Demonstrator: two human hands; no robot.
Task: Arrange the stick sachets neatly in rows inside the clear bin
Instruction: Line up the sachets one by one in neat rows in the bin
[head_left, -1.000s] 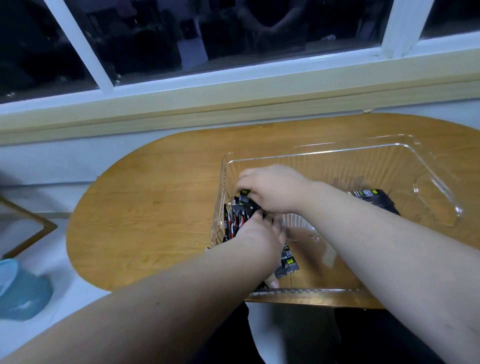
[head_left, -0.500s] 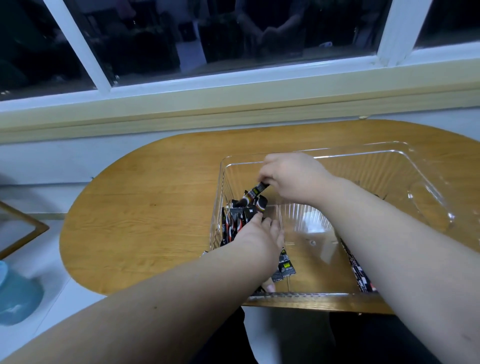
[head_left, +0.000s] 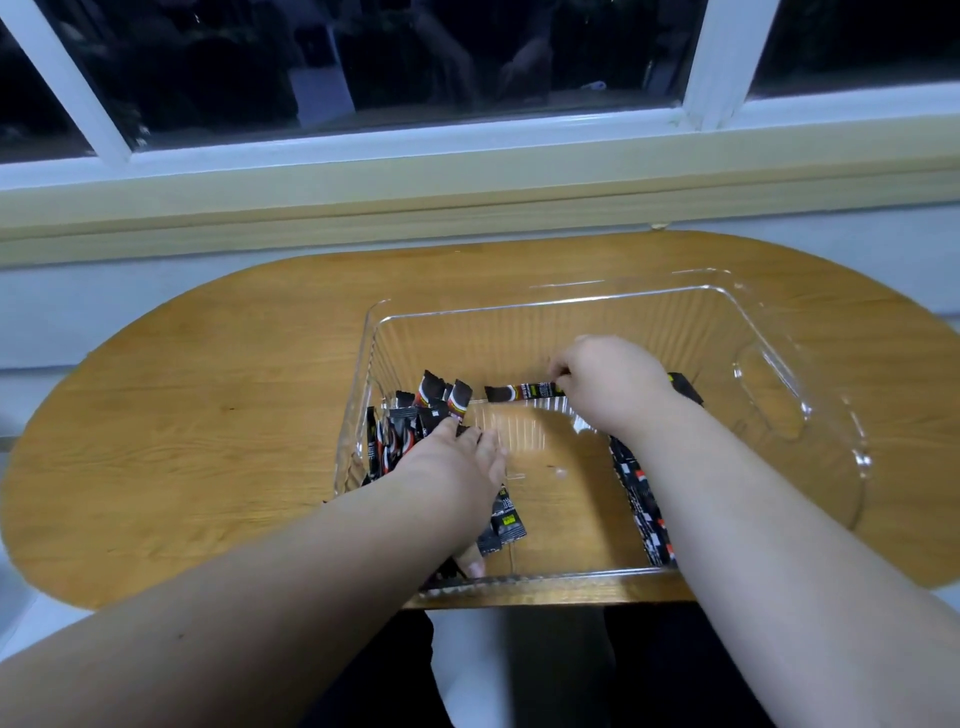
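Two bare forearms reach in from the near edge, both hands inside the clear bin (head_left: 810, 395), which sits on an oval wooden table (head_left: 208, 415) with its near rim at the table's front edge. Left hand (head_left: 457, 467) is in the near-left part of the bin, palm down, fingers together and laid flat against a bunch of black stick sachets (head_left: 400, 431); thumb tip shows near the front wall. Whether it grips any of them, cannot tell, the hand hides the contact. That left bunch leans on the left wall, ends tilted up, untidy. A couple of its sachets' lower ends (head_left: 506, 522) stick out from under the left wrist on the bin floor. Another row of sachets (head_left: 644, 499) lies flat along the floor beside the right forearm, mostly covered by it, running near to far. Middle of the bin floor is bare. Farther in, right hand (head_left: 608, 384) is above the floor near the back wall, fingers curled, thumb and forefinger pinching one end of a single sachet (head_left: 522, 392); it sticks out level to the left, free end just short of the left bunch, not touching. A dark sachet end (head_left: 685, 387) shows behind the right wrist. Beyond the table: pale wall, cream sill (head_left: 467, 192), white-framed window (head_left: 719, 62), dark glass.
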